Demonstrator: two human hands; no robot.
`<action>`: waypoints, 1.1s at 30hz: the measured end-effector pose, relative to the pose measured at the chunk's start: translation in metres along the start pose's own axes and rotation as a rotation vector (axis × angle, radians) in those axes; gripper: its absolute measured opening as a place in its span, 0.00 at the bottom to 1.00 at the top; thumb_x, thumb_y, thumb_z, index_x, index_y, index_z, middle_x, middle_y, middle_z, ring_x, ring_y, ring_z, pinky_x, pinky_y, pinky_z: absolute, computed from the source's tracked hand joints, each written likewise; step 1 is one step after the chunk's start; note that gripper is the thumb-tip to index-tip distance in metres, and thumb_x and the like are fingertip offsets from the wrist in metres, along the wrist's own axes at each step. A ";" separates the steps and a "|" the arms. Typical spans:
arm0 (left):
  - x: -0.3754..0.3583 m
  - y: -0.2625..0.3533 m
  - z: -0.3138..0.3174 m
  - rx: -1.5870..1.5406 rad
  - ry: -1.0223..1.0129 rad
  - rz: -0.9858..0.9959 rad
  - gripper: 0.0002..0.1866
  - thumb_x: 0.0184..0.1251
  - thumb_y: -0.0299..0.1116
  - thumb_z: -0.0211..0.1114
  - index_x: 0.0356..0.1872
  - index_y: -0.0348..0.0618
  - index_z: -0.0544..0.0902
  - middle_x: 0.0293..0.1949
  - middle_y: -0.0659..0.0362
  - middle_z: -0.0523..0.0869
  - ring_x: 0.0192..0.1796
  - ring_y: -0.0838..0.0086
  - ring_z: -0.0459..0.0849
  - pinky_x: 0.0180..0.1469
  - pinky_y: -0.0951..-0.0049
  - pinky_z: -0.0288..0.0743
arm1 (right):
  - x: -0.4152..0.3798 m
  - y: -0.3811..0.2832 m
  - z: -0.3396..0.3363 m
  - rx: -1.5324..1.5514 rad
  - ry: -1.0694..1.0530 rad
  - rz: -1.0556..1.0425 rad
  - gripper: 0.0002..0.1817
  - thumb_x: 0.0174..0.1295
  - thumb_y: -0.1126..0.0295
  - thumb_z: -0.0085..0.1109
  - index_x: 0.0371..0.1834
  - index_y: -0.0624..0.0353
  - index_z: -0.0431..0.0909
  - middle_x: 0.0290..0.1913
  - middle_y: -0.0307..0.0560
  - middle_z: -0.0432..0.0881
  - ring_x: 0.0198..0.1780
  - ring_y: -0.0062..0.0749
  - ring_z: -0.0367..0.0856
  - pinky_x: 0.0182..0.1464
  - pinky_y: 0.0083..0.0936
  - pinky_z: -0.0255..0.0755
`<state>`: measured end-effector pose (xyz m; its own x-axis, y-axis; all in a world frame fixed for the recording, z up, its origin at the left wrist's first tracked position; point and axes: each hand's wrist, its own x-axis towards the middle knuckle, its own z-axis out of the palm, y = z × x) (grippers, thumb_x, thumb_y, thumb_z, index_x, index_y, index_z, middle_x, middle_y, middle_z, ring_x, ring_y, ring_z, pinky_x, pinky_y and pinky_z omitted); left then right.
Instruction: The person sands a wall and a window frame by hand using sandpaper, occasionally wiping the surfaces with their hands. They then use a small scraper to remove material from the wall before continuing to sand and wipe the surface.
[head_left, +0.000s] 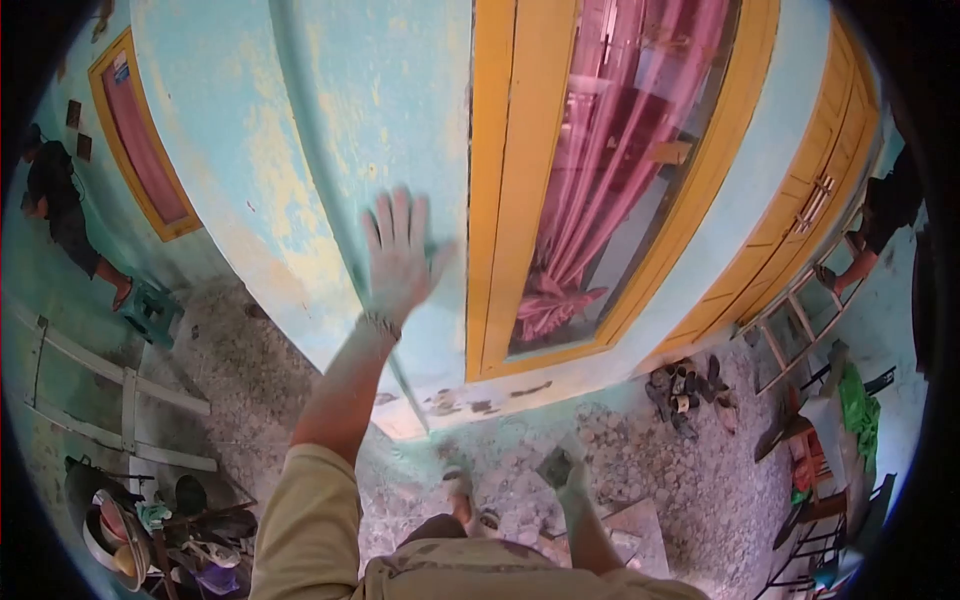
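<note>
Left hand (400,255) flat on wall (300,150), fingers spread. Right hand (565,475), 5 o'clock, grips scraper (553,466). Risk: footing slip; brace hand slides on flaking paint.

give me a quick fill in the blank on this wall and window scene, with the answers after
1. The left hand lies flat with spread fingers on the pale ____ wall.
2. The window frame beside that hand is painted ____.
3. Behind the glass hangs a ____ curtain.
4. The right hand is held low and grips a small ____ whose kind cannot be told.

Missing words: blue; yellow; pink; tool
</note>
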<state>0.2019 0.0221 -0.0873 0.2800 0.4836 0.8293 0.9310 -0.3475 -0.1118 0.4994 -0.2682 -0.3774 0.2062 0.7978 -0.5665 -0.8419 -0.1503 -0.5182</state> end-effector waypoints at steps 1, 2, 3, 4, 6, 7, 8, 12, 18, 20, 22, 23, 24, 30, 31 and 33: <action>-0.022 0.004 0.009 -0.023 -0.105 0.006 0.48 0.65 0.56 0.60 0.74 0.29 0.54 0.76 0.37 0.49 0.78 0.38 0.44 0.75 0.37 0.37 | -0.006 0.000 -0.007 0.019 -0.074 0.025 0.02 0.64 0.71 0.60 0.32 0.51 0.79 0.28 0.40 0.79 0.28 0.31 0.80 0.27 0.30 0.74; -0.040 0.010 0.010 -0.108 -0.156 0.013 0.48 0.63 0.55 0.63 0.74 0.31 0.56 0.76 0.37 0.49 0.77 0.38 0.45 0.75 0.38 0.38 | -0.003 0.000 0.002 0.012 0.039 -0.052 0.02 0.64 0.70 0.61 0.33 0.51 0.79 0.28 0.39 0.79 0.27 0.30 0.79 0.27 0.29 0.73; -0.056 0.015 0.007 -0.196 -0.213 0.022 0.48 0.61 0.54 0.65 0.74 0.33 0.57 0.76 0.38 0.50 0.77 0.38 0.46 0.75 0.38 0.38 | -0.003 0.004 0.013 0.007 0.159 -0.125 0.02 0.64 0.69 0.62 0.34 0.51 0.80 0.28 0.38 0.79 0.27 0.29 0.78 0.26 0.29 0.72; -0.066 0.018 -0.001 -0.227 -0.276 0.055 0.47 0.60 0.51 0.67 0.74 0.34 0.58 0.76 0.37 0.50 0.77 0.38 0.47 0.75 0.38 0.39 | -0.005 0.005 0.020 0.002 0.286 -0.196 0.03 0.64 0.68 0.64 0.35 0.51 0.80 0.27 0.37 0.79 0.27 0.28 0.78 0.25 0.29 0.70; -0.083 0.017 -0.018 -0.294 -0.410 0.124 0.45 0.58 0.46 0.69 0.74 0.37 0.60 0.76 0.37 0.50 0.77 0.39 0.47 0.75 0.39 0.40 | -0.016 -0.007 0.049 -0.069 0.156 -0.264 0.09 0.64 0.66 0.66 0.44 0.55 0.79 0.35 0.35 0.81 0.32 0.26 0.80 0.33 0.25 0.74; -0.089 0.014 -0.028 -0.314 -0.354 0.111 0.45 0.57 0.43 0.70 0.74 0.38 0.60 0.76 0.36 0.50 0.77 0.38 0.47 0.75 0.39 0.40 | -0.015 -0.010 0.067 -0.112 0.151 -0.338 0.10 0.64 0.67 0.66 0.45 0.56 0.79 0.36 0.35 0.81 0.34 0.25 0.80 0.35 0.24 0.75; -0.090 0.006 -0.038 -0.328 -0.291 0.101 0.44 0.56 0.41 0.70 0.74 0.40 0.61 0.76 0.36 0.49 0.77 0.38 0.47 0.76 0.39 0.41 | -0.010 -0.011 0.083 -0.151 0.137 -0.414 0.11 0.64 0.67 0.66 0.46 0.56 0.78 0.37 0.35 0.81 0.35 0.25 0.81 0.38 0.22 0.75; -0.060 -0.059 -0.070 -0.202 0.007 0.033 0.41 0.59 0.39 0.67 0.74 0.43 0.61 0.76 0.36 0.50 0.77 0.39 0.47 0.75 0.38 0.40 | -0.021 -0.027 0.203 -0.328 -0.117 -0.802 0.15 0.62 0.71 0.68 0.47 0.62 0.74 0.43 0.40 0.79 0.39 0.19 0.77 0.42 0.19 0.72; -0.047 -0.161 -0.107 0.098 0.097 0.047 0.35 0.66 0.42 0.62 0.73 0.42 0.64 0.76 0.37 0.50 0.77 0.38 0.46 0.74 0.36 0.40 | -0.019 -0.012 0.392 -0.452 -0.495 -1.383 0.10 0.61 0.80 0.64 0.43 0.64 0.73 0.37 0.39 0.80 0.32 0.15 0.74 0.35 0.15 0.70; -0.066 -0.189 -0.100 0.126 0.081 0.156 0.34 0.67 0.42 0.61 0.72 0.40 0.65 0.76 0.37 0.51 0.77 0.36 0.46 0.74 0.34 0.40 | -0.004 0.006 0.439 -0.392 -0.525 -1.288 0.13 0.60 0.74 0.68 0.42 0.64 0.73 0.38 0.42 0.82 0.34 0.18 0.73 0.39 0.21 0.69; -0.072 -0.207 -0.087 0.104 0.149 0.275 0.33 0.68 0.44 0.59 0.72 0.39 0.66 0.76 0.38 0.51 0.77 0.35 0.46 0.73 0.33 0.41 | 0.019 0.003 0.473 -0.371 -0.468 -1.463 0.12 0.58 0.75 0.68 0.40 0.64 0.73 0.35 0.44 0.82 0.32 0.18 0.73 0.37 0.22 0.69; -0.070 -0.211 -0.079 0.079 0.192 0.274 0.33 0.69 0.44 0.58 0.72 0.39 0.66 0.76 0.38 0.51 0.77 0.34 0.46 0.73 0.32 0.42 | 0.036 -0.001 0.489 -0.361 -0.385 -1.689 0.11 0.58 0.79 0.67 0.38 0.65 0.73 0.32 0.43 0.82 0.28 0.17 0.72 0.33 0.19 0.68; -0.072 -0.208 -0.073 0.053 0.225 0.269 0.33 0.69 0.45 0.58 0.72 0.39 0.65 0.76 0.38 0.51 0.76 0.33 0.45 0.73 0.32 0.42 | 0.039 -0.008 0.500 -0.404 -0.303 -1.826 0.11 0.57 0.81 0.67 0.36 0.65 0.72 0.30 0.43 0.81 0.27 0.16 0.73 0.31 0.17 0.68; -0.077 -0.212 -0.070 0.068 0.263 0.306 0.34 0.72 0.50 0.54 0.73 0.40 0.64 0.76 0.38 0.51 0.76 0.32 0.44 0.72 0.31 0.45 | -0.019 -0.087 0.591 -0.314 0.046 -2.287 0.15 0.53 0.80 0.69 0.27 0.62 0.67 0.20 0.37 0.75 0.20 0.16 0.68 0.23 0.18 0.61; -0.073 -0.209 -0.068 0.080 0.285 0.321 0.35 0.72 0.50 0.54 0.73 0.40 0.63 0.76 0.38 0.51 0.76 0.32 0.44 0.72 0.31 0.45 | -0.019 -0.092 0.596 -0.293 0.036 -2.270 0.15 0.53 0.79 0.69 0.27 0.62 0.67 0.19 0.37 0.74 0.20 0.16 0.67 0.22 0.19 0.60; -0.080 -0.211 -0.062 0.058 0.279 0.256 0.34 0.71 0.54 0.54 0.71 0.42 0.67 0.76 0.39 0.52 0.76 0.32 0.45 0.72 0.31 0.46 | -0.004 -0.070 0.574 -0.365 -0.075 -2.073 0.13 0.53 0.78 0.70 0.26 0.62 0.70 0.19 0.36 0.73 0.21 0.19 0.67 0.23 0.22 0.59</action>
<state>-0.0319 0.0070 -0.0957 0.4379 0.1470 0.8869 0.8533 -0.3784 -0.3586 0.2712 0.0747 0.0291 0.4652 -0.0770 0.8818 0.6521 0.7034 -0.2826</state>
